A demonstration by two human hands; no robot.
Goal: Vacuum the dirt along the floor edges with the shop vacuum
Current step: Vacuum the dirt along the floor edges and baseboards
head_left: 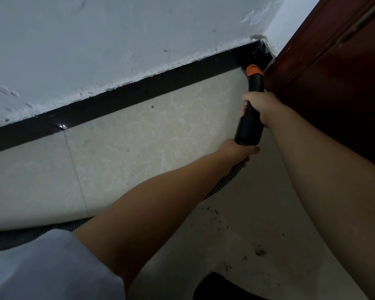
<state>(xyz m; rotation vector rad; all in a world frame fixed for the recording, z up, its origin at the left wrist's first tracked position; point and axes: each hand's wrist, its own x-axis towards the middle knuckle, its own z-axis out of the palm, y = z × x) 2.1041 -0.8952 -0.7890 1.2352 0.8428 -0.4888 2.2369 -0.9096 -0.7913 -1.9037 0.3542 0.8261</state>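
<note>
— Gripping: right hand (260, 106) wrapping round the black vacuum wand (252, 105) mid-shaft, fingers curled tight; left hand (236, 149) closing round the ribbed hose (225, 180) just behind the wand's wide cuff.

— Listing what is lying ahead of the grip?

— Pointing forward of the right hand: orange collar (253, 70), then the nozzle tip pushing into the corner where the black skirting (126, 92) is meeting the dark wooden door (333, 83). Not showing whether the tip is touching the floor.

— And behind the grip?

— Trailing back under the left forearm, then curving away to the left along the tiled floor (139, 137). Scattered dirt specks (259, 252) lying well behind both hands, near the body, not yet collected.

— Risks worth entering?

— Judging three. Knocking the wand against the door, being just beside the right hand. Jamming the tip in the tight corner and sealing off suction. Dragging the hose through the loose specks behind, spreading them over cleaned tile. Also missing that rear patch entirely while attending only to the skirting line.
</note>
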